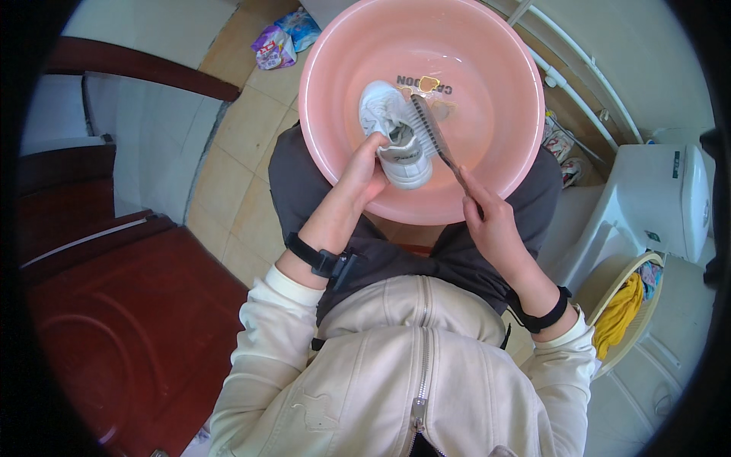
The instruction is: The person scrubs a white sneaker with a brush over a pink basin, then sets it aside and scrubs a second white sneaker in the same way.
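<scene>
My left hand (366, 167) grips a white sneaker (406, 169) by its side near the heel, thumb at the shoe's opening. The shoe is held over a large pink plastic basin (514, 114), toe pointing away from me. In my right hand (492, 220) is the handle of a scrubbing brush (432, 130) with pale bristles. The bristles face the shoe's right side and appear to touch it. A little water seems to lie in the bottom of the basin, where printed lettering shows. The basin's near side is at my knees.
Two detergent bags (274, 48) lie on the tiled floor beyond the basin at the left. A dark red wooden door (137, 343) is at the lower left. At the right are a white toilet (645, 188), white pipes (571, 94) and a cream laundry basket (625, 348) with a yellow cloth.
</scene>
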Demonstrator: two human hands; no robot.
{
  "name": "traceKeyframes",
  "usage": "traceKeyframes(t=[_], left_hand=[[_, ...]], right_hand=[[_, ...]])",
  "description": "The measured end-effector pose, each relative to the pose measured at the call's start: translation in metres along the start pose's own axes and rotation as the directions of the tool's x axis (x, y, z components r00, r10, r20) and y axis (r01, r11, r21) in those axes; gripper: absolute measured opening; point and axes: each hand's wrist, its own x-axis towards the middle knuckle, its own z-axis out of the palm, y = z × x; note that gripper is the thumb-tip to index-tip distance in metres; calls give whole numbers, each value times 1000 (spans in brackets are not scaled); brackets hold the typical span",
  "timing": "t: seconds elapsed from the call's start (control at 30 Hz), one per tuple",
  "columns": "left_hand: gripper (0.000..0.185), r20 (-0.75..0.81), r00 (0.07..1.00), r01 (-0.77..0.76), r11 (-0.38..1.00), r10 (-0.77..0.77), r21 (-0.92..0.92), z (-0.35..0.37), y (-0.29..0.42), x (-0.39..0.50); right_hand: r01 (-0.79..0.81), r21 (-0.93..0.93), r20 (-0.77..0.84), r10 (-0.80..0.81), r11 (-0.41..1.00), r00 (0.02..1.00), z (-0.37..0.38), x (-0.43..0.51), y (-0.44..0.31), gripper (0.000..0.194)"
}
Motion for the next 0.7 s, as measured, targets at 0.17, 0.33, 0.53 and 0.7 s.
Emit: traceKeyframes(t=[0.17, 0.33, 0.53, 0.7], left_hand=[[32, -46, 990, -132, 990, 134, 54, -14, -2, 13], [28, 7, 991, -129, 927, 136, 351, -29, 2, 24], [31, -7, 999, -30, 977, 32, 209, -22, -7, 18], [33, -50, 999, 2, 1000, -3, -23, -25, -12, 22]], right_hand=[[-56, -73, 87, 62, 996, 994, -23, -14, -2, 42], [9, -141, 80, 2, 990, 997, -17, -5, 6, 43], [8, -178, 33, -2, 984, 999, 0, 9, 7, 44], [-44, -190, 82, 60, 981, 995, -24, -29, -7, 45]])
